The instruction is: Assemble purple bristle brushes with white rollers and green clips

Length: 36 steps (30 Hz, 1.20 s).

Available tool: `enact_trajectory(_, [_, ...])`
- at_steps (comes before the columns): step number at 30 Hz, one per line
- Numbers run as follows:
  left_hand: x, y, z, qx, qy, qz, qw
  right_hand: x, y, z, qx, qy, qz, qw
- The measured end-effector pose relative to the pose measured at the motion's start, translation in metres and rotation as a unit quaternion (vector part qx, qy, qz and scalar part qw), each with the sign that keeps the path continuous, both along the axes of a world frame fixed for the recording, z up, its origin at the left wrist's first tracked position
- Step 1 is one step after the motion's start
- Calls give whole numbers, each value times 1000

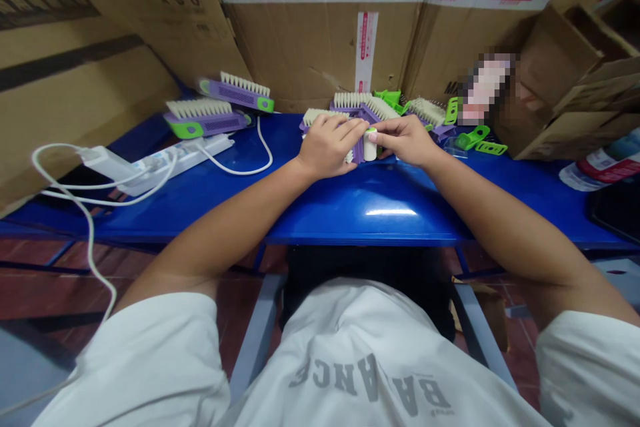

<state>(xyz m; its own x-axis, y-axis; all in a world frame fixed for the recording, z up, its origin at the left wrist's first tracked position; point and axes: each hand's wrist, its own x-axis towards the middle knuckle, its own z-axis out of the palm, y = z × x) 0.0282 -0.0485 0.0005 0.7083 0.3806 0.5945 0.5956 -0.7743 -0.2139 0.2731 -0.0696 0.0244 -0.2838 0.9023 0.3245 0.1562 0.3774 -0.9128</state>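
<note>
My left hand (327, 145) lies closed over a purple scrubbing brush (358, 149) with white bristles, pressing it onto the blue table (350, 207). My right hand (407, 140) pinches a small white cylinder part (369, 145) against the end of that brush. Just behind my hands lies a heap of several more purple brushes (360, 105) with white bristles, mixed with loose green plastic parts (390, 98).
Two finished purple-and-green brushes (205, 117) (240, 90) lie at the back left beside a white power strip (175, 157) with trailing white cables. Green clips (480, 140) lie at the right. Cardboard boxes (310, 33) wall in the table's back and sides. A bottle (600, 167) rests far right.
</note>
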Motion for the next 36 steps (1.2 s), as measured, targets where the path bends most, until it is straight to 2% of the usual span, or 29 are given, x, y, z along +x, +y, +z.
enact_trajectory(36, [1, -3, 3, -12, 1, 0, 1000, 2, 0, 0, -3, -12, -2, 1000])
